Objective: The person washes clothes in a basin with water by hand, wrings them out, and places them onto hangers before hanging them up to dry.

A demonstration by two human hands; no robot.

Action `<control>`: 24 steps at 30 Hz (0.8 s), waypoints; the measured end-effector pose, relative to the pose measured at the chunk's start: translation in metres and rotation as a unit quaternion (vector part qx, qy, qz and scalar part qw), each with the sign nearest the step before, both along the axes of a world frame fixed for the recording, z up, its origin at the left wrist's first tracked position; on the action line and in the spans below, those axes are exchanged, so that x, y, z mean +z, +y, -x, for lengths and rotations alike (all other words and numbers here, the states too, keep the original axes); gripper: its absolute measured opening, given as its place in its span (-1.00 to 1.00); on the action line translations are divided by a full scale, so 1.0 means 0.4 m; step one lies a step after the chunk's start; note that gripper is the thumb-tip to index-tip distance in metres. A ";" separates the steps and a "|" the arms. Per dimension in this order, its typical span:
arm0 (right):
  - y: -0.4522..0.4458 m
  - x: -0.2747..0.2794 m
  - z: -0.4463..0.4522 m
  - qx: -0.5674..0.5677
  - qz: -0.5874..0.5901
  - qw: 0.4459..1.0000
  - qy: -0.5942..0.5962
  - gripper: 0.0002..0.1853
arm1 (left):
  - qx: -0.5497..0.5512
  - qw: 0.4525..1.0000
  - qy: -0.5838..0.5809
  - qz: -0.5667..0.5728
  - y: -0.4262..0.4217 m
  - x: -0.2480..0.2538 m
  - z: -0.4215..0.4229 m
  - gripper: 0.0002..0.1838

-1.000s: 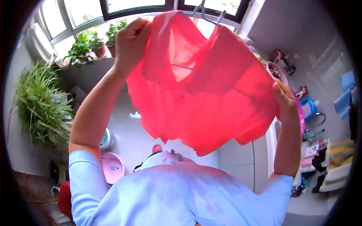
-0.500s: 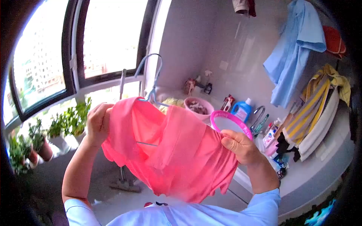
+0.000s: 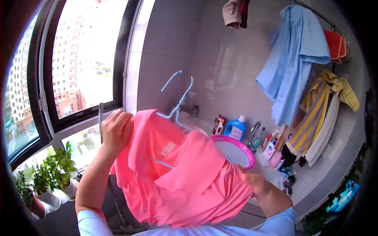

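Observation:
A pink collared shirt (image 3: 189, 188) spreads between my two hands in front of my chest. Inside it sits a pale blue hanger (image 3: 182, 100), whose hook rises above the collar and whose lower bar shows through the neck opening. My left hand (image 3: 117, 131) is closed on the shirt at its left shoulder side. At the opposite side, my right hand (image 3: 256, 183) grips the bunched fabric; its fingertips are partly hidden by the cloth. A small white label shows inside the collar.
A pink-rimmed basin (image 3: 252, 157), a blue detergent bottle (image 3: 235, 129) and a faucet (image 3: 255, 129) stand on the counter behind. A blue shirt (image 3: 291, 63) and a striped garment (image 3: 313, 122) hang at right. Potted plants (image 3: 59, 165) line the window at left.
My view has tilted up and turned right. The hanger's hook has risen and tipped to the right, and the shirt has shifted, with more of its fabric gathered toward my right hand.

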State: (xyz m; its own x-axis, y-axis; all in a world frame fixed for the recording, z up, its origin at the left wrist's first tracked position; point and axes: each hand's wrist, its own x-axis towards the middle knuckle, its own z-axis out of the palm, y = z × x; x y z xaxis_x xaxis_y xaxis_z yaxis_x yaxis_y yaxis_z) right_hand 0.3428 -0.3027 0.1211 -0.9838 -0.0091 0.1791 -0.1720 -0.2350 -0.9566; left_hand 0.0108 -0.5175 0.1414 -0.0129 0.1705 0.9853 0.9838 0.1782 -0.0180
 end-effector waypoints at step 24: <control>0.102 0.288 -0.182 -0.355 -0.018 0.910 0.215 -0.47 | -0.130 0.982 -0.044 -0.126 0.365 0.223 -0.034 -0.36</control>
State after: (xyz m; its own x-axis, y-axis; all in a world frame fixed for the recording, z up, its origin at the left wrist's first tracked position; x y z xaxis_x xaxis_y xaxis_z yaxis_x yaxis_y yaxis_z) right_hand 0.4157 -0.2620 0.2363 -0.5838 0.5875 0.5604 -0.6275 0.1116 -0.7706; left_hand 0.0243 -0.3714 0.2307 -0.0890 -0.0703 0.9936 0.9924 -0.0909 0.0825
